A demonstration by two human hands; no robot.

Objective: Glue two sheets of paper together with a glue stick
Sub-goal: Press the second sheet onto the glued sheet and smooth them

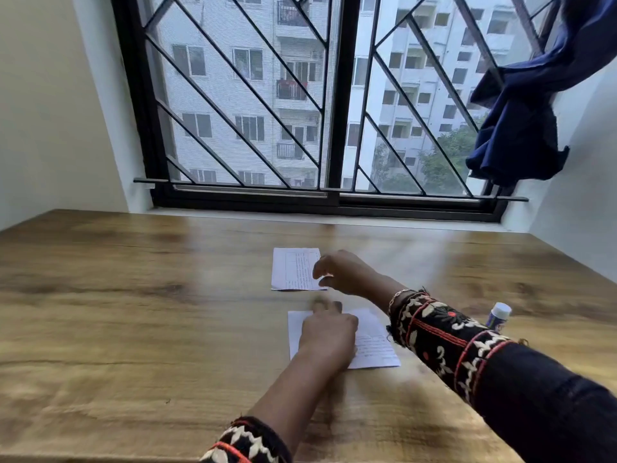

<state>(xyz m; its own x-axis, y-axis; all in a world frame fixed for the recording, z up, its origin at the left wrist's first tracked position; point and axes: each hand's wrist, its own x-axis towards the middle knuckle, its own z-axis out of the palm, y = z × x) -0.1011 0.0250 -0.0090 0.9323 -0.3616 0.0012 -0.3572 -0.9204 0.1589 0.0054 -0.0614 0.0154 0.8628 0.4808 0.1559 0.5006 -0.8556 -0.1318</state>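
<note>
Two small white printed sheets lie on the wooden table. The far sheet is near the table's middle, and my right hand hovers at its right edge with fingers curled and apart, nothing clearly gripped. The near sheet lies closer to me, and my left hand rests flat on its left part, pressing it down and hiding that part. A glue stick with a white cap stands to the right, partly behind my right sleeve.
A barred window runs along the far edge of the table. A dark blue cloth hangs at its right side. Walls close in left and right.
</note>
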